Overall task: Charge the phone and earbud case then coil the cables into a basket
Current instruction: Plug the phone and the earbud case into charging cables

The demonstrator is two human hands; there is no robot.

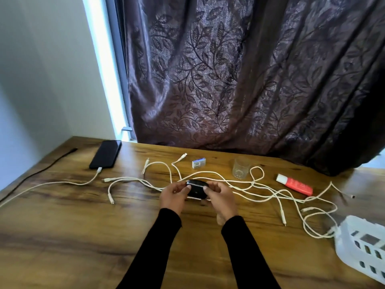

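Note:
A black earbud case [197,190] is held above the wooden table [83,236] between my left hand [174,196] and my right hand [221,197], fingers closed on its two ends. A black phone [105,154] lies at the back left with a white cable [62,183] plugged into its near end and running off the left edge. Several loose white cables [260,191] sprawl across the middle and right of the table, some passing behind the case. A white slotted basket [362,247] stands at the right edge.
A clear glass [241,167], a small white-blue box [199,163] and a red-and-white tube [294,184] sit near the back. A black cable [37,174] crosses the left corner. A dark patterned curtain [239,76] hangs behind the table.

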